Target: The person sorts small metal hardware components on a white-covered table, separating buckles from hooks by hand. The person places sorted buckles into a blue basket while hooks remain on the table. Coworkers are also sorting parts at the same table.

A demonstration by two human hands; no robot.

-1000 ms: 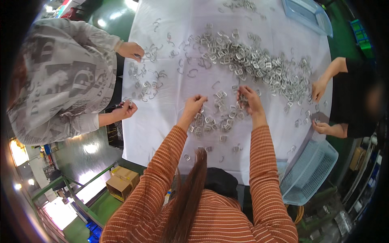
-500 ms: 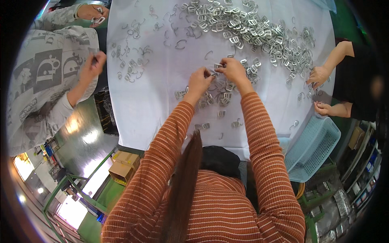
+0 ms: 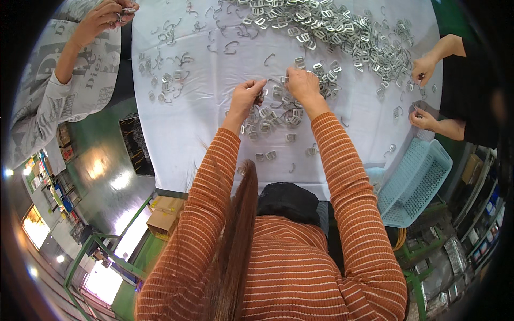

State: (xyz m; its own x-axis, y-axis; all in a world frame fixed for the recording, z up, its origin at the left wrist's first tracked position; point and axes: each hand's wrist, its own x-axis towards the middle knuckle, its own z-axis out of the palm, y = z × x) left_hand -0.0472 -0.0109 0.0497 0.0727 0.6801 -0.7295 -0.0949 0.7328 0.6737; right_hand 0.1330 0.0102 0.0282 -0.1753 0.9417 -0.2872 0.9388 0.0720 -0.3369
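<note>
My left hand (image 3: 247, 97) is closed above the white cloth, thumb and fingertips pinched together; a small metallic bit shows under the fingers, too small to name. Just to its right, my right hand (image 3: 303, 84) reaches down among the loose metal buckles, its fingers curled with the tips partly hidden. A silver slide buckle (image 3: 299, 63) lies right beyond its fingertips. Between and below my hands is a small scatter of silver buckles (image 3: 265, 124). One thin curved metal hook (image 3: 269, 59) lies ahead of my hands.
A large buckle heap (image 3: 321, 27) spreads across the far side of the cloth-covered table (image 3: 203, 139). More hooks and buckles lie at the left. Co-workers' hands handle small parts at the far left (image 3: 101, 21) and right (image 3: 424, 69). A light-blue basket (image 3: 412, 182) stands at the right edge.
My hands, close together before, have drawn apart: the left moved left, the right slightly left and down onto the buckles. The left co-worker's hands have come together at the far table edge.
</note>
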